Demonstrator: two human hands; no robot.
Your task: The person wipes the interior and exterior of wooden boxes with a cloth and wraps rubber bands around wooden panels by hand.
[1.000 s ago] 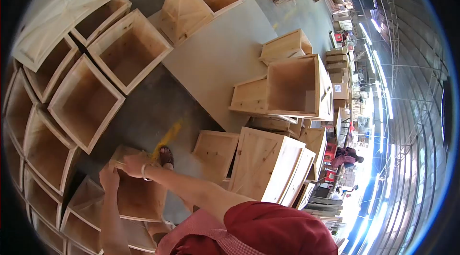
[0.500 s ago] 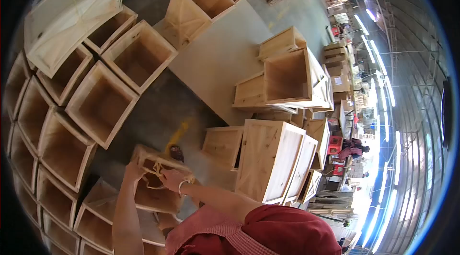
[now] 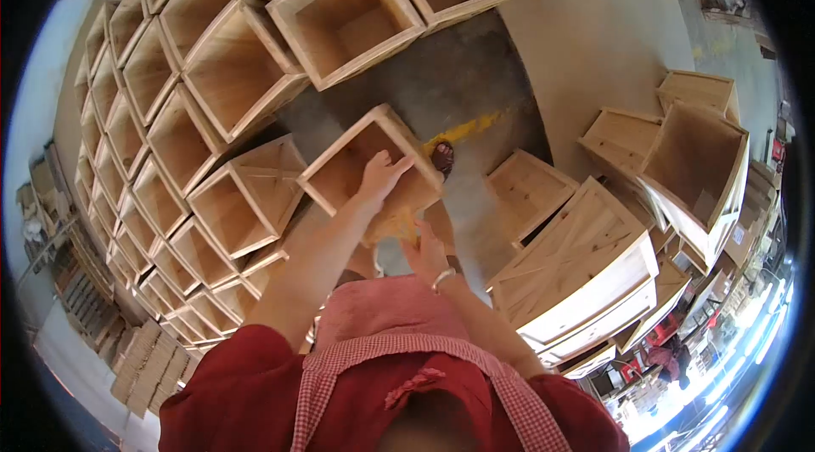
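Observation:
A wooden box [image 3: 346, 165] with an open top stands on the floor in front of me, its pale rim tilted in view. My left hand [image 3: 387, 175] is over the box's opening, fingers apart, with nothing seen in it. Close to my body, my right hand [image 3: 428, 253], with a bracelet at the wrist, has its fingers closed on a blurred yellowish bundle [image 3: 399, 224] at the box's near edge. The fingertips are partly smeared by motion.
Many open wooden boxes [image 3: 344, 19] stand in rows ahead and to the left. At the right are a crate with a cross-braced panel [image 3: 569, 257] and more boxes [image 3: 692, 159]. A yellow line [image 3: 469, 129] marks the floor near a sandaled foot [image 3: 443, 157].
The view has swung left and down. My hands, earlier close together with yellowish strands between them, are now apart; my left hand is over the box, my right nearer my body.

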